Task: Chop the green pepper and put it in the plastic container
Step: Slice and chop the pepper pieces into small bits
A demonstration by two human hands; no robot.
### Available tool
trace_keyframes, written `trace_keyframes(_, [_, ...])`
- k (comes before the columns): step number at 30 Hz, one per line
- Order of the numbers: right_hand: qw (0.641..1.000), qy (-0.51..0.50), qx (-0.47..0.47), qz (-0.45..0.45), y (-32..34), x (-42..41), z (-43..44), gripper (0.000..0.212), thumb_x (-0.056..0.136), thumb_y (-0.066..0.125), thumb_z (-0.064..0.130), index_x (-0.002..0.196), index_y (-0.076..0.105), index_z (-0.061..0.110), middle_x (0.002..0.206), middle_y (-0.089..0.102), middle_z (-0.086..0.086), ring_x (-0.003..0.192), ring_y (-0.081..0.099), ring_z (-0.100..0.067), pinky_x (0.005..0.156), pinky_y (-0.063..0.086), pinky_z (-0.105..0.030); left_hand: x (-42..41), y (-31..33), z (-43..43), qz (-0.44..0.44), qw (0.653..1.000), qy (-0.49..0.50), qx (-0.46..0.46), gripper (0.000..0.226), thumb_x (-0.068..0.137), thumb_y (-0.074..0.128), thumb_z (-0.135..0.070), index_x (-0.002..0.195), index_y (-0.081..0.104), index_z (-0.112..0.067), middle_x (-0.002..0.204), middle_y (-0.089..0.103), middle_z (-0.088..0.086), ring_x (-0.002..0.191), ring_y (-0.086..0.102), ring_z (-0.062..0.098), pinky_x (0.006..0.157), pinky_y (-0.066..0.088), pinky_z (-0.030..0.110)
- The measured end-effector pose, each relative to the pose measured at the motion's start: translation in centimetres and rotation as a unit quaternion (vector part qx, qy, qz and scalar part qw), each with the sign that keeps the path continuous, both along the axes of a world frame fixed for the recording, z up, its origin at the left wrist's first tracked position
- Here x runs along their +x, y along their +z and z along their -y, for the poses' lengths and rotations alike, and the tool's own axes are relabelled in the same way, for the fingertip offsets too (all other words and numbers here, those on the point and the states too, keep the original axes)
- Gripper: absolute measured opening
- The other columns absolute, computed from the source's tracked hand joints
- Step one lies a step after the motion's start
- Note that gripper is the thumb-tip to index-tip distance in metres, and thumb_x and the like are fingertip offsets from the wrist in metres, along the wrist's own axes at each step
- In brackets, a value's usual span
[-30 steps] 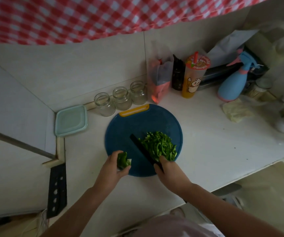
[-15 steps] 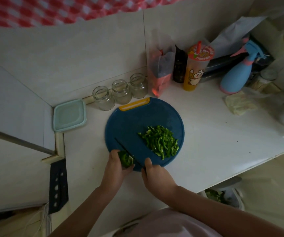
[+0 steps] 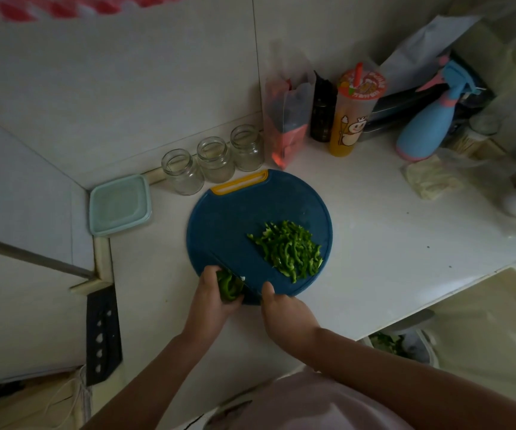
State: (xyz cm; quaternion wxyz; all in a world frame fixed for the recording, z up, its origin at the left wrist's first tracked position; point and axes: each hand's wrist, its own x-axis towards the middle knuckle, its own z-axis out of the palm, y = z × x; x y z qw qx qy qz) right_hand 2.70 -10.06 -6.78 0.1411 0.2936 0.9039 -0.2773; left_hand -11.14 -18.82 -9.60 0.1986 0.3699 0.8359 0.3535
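The white counter [image 3: 390, 243] runs across the corner of the room, dim under the poor light. On it, right in front of the person, lies a round blue cutting board [image 3: 238, 225] with a yellow handle slot on its far edge. To the left of the board, tucked into the corner by the wall, sits the square plastic container [image 3: 120, 204], its pale green lid on top; it stands apart from the board and no pepper shows in it. Off to the far right a blue spray bottle [image 3: 427, 125] stands upright, with a crumpled pale cloth [image 3: 430, 181] lying in front of it. Behind the board there is a clear plastic bag [image 3: 287, 119], a tall drink cup [image 3: 353, 113] with a straw, and a dark bottle [image 3: 322, 113] between them. Three glass jars [image 3: 213, 159] stand in a row against the wall, just beyond the board's far left edge.

The right hand [image 3: 284, 308] is at the board's near edge, fingers wrapped round the handle of a dark knife [image 3: 250, 290] whose blade angles away to the left across the board. The left hand [image 3: 210, 299] is beside it, curled round the uncut piece of green pepper [image 3: 227, 287] and pinning it at the near left edge of the board, tight against the blade. The chopped pepper strips [image 3: 287, 248] lie heaped on the right half of the board, clear of both hands
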Motion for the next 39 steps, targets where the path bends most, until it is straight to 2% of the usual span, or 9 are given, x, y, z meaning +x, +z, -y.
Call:
trace_keyframes(7, [0.998,-0.015,-0.058,0.001,0.4,-1.0,-0.6,0.020,0.094,0.035,0.006,0.114,0.036,0.005,0.091,0.062,-0.019,0.078,0.061,-0.036,0.057,0.036,-0.034,-0.3,-0.1,-0.1,0.017,1.000,-0.001,-0.009,0.051,0.066,0.082,-0.013,0.096,0.041,-0.017,0.091,0.052,0.004,0.077,0.055,0.016,0.059,0.040,0.008])
trace_keyframes(11, [0.996,-0.046,-0.080,0.006,0.6,-2.4,-0.3,0.017,0.094,0.036,0.006,0.110,0.037,0.006,0.096,0.061,-0.018,0.085,0.061,-0.035,0.060,0.038,-0.035,-0.3,0.1,0.0,0.035,0.999,0.000,-0.013,0.053,0.064,0.084,-0.014,0.097,0.042,-0.017,0.093,0.052,0.002,0.077,0.054,0.012,0.060,0.040,0.010])
trace_keyframes(15, [0.986,-0.123,-0.110,-0.025,0.4,-2.1,-0.4,0.017,0.098,0.036,0.013,0.112,0.038,0.004,0.100,0.061,-0.021,0.092,0.060,-0.038,0.063,0.036,-0.034,-0.3,0.0,0.4,-0.002,1.000,-0.020,0.008,0.055,0.059,0.085,-0.007,0.099,0.048,-0.007,0.097,0.045,0.005,0.078,0.049,0.011,0.069,0.037,0.003])
trace_keyframes(20, [0.982,-0.139,-0.104,-0.073,0.5,-0.1,-1.8,0.022,0.101,0.036,0.021,0.112,0.039,0.002,0.090,0.062,-0.021,0.084,0.059,-0.038,0.060,0.036,-0.035,-0.1,1.0,0.1,-0.032,0.999,-0.031,0.016,0.048,0.060,0.087,-0.017,0.095,0.054,-0.011,0.088,0.053,-0.004,0.074,0.053,0.000,0.065,0.037,0.000])
trace_keyframes(24, [0.980,-0.118,-0.118,-0.107,1.1,0.6,-0.6,0.014,0.100,0.038,0.023,0.096,0.034,0.011,0.065,0.046,-0.002,0.077,0.057,-0.036,0.058,0.029,-0.032,0.0,1.6,-0.8,-0.024,0.999,-0.030,0.014,0.043,0.061,0.087,-0.021,0.086,0.052,-0.021,0.079,0.058,-0.008,0.069,0.055,0.004,0.060,0.039,0.003])
trace_keyframes(28, [0.984,-0.094,-0.109,-0.107,1.2,0.5,-0.4,0.020,0.100,0.037,0.024,0.104,0.039,0.005,0.086,0.060,-0.020,0.079,0.058,-0.038,0.059,0.034,-0.034,-0.1,1.8,-1.0,-0.006,0.999,-0.034,-0.003,0.041,0.061,0.087,-0.020,0.087,0.055,-0.016,0.081,0.061,-0.004,0.071,0.058,0.008,0.060,0.040,0.003])
trace_keyframes(31, [0.994,-0.057,-0.068,-0.066,0.9,0.5,-0.6,0.025,0.101,0.034,0.024,0.114,0.039,0.003,0.096,0.062,-0.022,0.084,0.060,-0.039,0.062,0.038,-0.036,-0.3,1.7,-0.8,-0.022,0.997,-0.068,-0.006,0.040,0.060,0.087,-0.017,0.081,0.053,-0.016,0.073,0.057,-0.008,0.065,0.054,0.001,0.057,0.039,0.005])
trace_keyframes(34, [0.999,-0.022,-0.005,-0.027,0.7,0.5,-0.6,0.029,0.099,0.034,0.015,0.125,0.033,0.003,0.094,0.063,-0.020,0.080,0.061,-0.038,0.058,0.035,-0.035,-0.8,1.7,-0.7,-0.035,0.995,-0.089,-0.015,0.041,0.059,0.087,-0.017,0.077,0.051,-0.016,0.069,0.055,-0.011,0.065,0.056,0.001,0.055,0.039,0.008])
trace_keyframes(39, [1.000,-0.011,0.020,-0.009,0.8,0.5,-0.4,0.025,0.096,0.036,0.008,0.120,0.034,0.005,0.076,0.057,-0.012,0.068,0.056,-0.035,0.050,0.030,-0.034,-1.3,1.9,-0.8,-0.049,0.993,-0.108,-0.025,0.043,0.059,0.087,-0.017,0.077,0.047,-0.019,0.069,0.054,-0.009,0.063,0.053,0.003,0.054,0.037,0.008])
